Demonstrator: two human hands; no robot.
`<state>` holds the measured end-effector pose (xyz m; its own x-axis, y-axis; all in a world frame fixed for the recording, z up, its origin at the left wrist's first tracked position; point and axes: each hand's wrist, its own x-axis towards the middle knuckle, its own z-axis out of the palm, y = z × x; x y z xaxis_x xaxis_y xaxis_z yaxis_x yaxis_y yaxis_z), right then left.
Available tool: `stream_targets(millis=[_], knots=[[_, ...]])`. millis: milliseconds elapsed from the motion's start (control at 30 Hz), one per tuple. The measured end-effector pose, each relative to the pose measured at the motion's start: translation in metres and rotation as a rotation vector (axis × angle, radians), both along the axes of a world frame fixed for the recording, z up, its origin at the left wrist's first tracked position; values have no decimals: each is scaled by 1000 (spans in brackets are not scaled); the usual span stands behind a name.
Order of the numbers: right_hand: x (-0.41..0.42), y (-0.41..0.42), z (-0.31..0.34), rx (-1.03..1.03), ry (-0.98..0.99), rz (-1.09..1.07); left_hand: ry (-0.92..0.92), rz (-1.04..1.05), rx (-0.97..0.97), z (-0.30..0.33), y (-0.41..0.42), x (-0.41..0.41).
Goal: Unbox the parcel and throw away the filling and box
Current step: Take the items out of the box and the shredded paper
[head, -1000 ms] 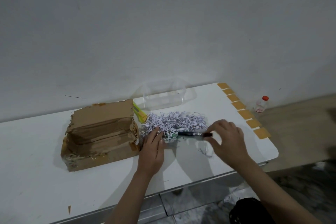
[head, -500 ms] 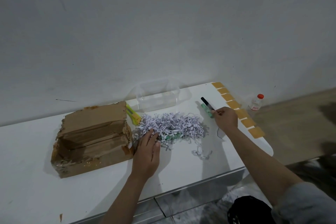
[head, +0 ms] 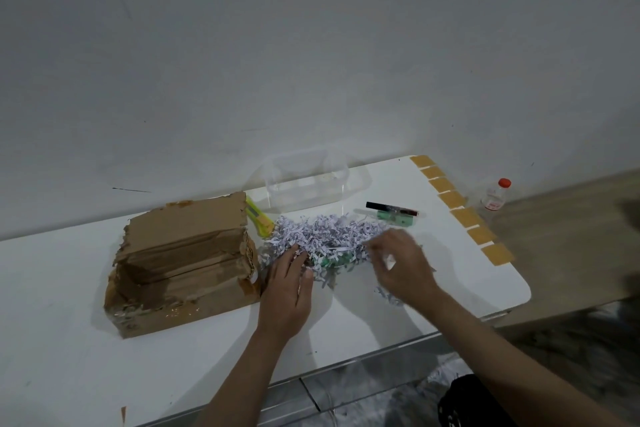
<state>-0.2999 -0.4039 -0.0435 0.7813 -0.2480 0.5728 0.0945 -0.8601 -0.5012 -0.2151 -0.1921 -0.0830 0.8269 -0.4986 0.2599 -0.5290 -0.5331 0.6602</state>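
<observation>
— Where to find the box (head: 183, 263)?

— At nine o'clock on the surface (head: 69, 340), torn open and seemingly emptied, just beside the filling (head: 329, 236). Probably parked there to leave room for sorting.

— And the filling itself?

— Heaped mid-surface, between both hands. Looks tipped out for fishing the goods from it: a green item (head: 332, 258) half buried at the heap's six o'clock edge.

— Left hand (head: 287, 288)?

— Flat, fingers straight and slightly apart, resting on the heap's eight o'clock edge, gripping nothing. Seems meant to pin the shreds against scattering.

— Right hand (head: 401, 267)?

— Over the heap's four o'clock edge, blurred. Impossible to tell whether spread or pinching shreds.

— Anything set aside?

— A black pen (head: 391, 207) and a green packet (head: 394, 217), side by side at one o'clock of the heap, just clear of the shreds; presumably kept apart as keepers. Also a clear tub (head: 304, 184) at twelve, and a yellow cutter (head: 258, 218) at ten, between box and heap.

— Left to do?

— By the look of it: free the buried item, then gather the shreds and bin them with the box. Worth minding the stray strands (head: 388, 296) at five o'clock, near the surface's edge.
</observation>
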Motion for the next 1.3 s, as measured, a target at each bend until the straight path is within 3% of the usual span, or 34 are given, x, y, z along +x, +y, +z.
stream_targets(millis=[133,300,533,667,900,1133,1300], knots=[[2,30,-20,-178,112,145,1,-8,5,3,-1,-1],[22,29,-17,-139,141,86,8,-10,17,1,-1,0],[38,28,-5,-137,480,37,-1,-4,19,0,-1,1],[41,26,8,-169,573,58,-2,-3,21,-1,0,1],[28,26,27,-22,428,89,2,7,25,-2,0,2],[11,24,21,-214,403,-8,8,13,27,-2,0,1],[2,28,11,-186,415,-63,-1,15,30,-2,0,1]])
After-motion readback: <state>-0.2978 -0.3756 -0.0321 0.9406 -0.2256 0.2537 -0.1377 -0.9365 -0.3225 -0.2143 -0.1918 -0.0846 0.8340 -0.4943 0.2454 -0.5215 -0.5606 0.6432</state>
